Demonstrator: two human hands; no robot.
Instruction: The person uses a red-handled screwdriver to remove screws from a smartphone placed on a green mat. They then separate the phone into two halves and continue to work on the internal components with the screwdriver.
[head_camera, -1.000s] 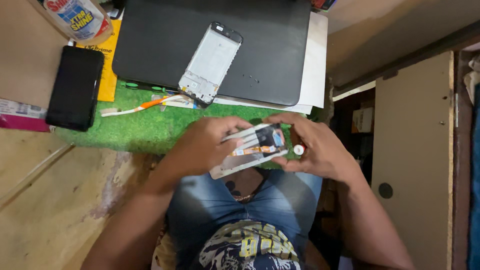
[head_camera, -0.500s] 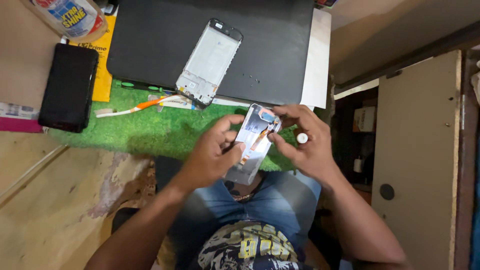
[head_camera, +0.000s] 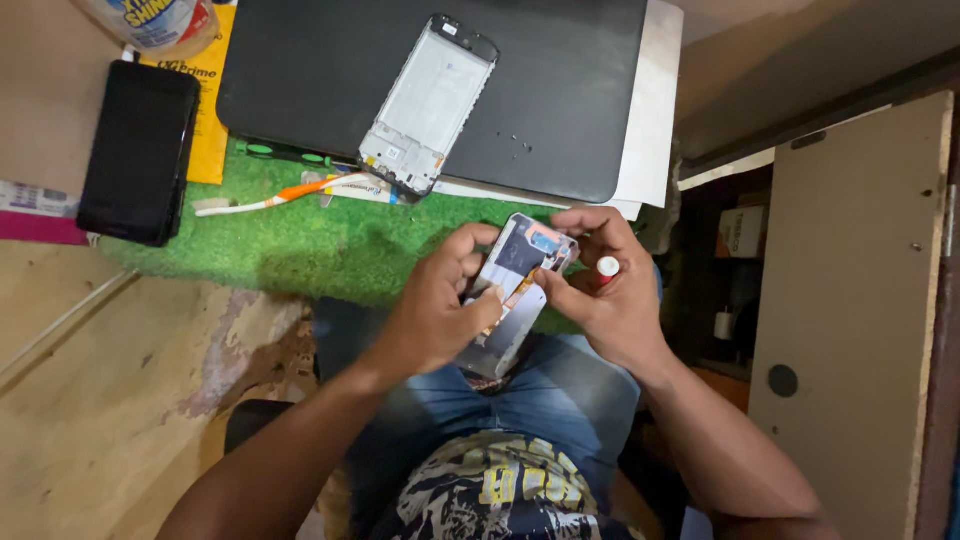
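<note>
The opened phone (head_camera: 515, 295) showed its inner side, with a blue part near the top and an orange strip across the grey body. It was held above the lap, between both hands: the left hand (head_camera: 440, 315) gripped its left edge with the thumb pressing on it, and the right hand (head_camera: 605, 295) closed on its right edge, also holding a small white-capped tool (head_camera: 607, 267).

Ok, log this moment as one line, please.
left hand: holds opened phone | right hand: holds phone, small white-capped tool | behind: phone frame on black mat

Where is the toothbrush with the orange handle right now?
In the head view, the toothbrush lies upper left on the green mat, just below the black laptop and right of the dark phone.
</note>
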